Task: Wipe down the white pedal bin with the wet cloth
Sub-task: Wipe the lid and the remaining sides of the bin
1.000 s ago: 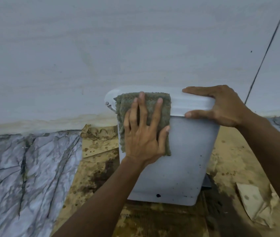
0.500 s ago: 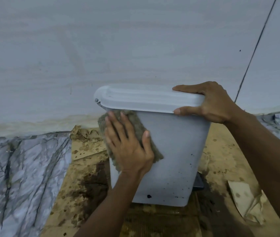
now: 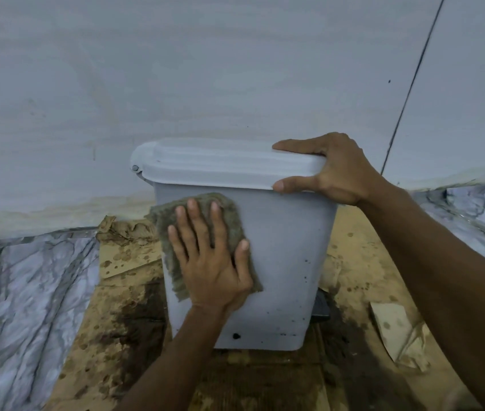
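Note:
The white pedal bin [image 3: 288,256] stands upright on wet cardboard against a pale wall, its lid [image 3: 220,164] closed. My left hand [image 3: 208,259] lies flat with spread fingers on a grey-green wet cloth [image 3: 229,215], pressing it against the upper left of the bin's front face. My right hand [image 3: 336,170] grips the lid's right end, fingers on top and thumb under the rim. Dark specks dot the bin's lower right, and a black spot [image 3: 236,336] sits near the bottom edge. The pedal [image 3: 322,304] shows dark at the bin's lower right.
Stained, soggy cardboard [image 3: 122,307] covers the floor under and around the bin. Marble-patterned floor [image 3: 25,292] lies to the left and far right. A torn paper scrap [image 3: 398,336] lies at the right. The wall [image 3: 205,69] rises directly behind the bin.
My left hand slid the cloth from the lid's front edge down and left across the bin's face, then back a little to the right. My right hand kept its grip on the lid.

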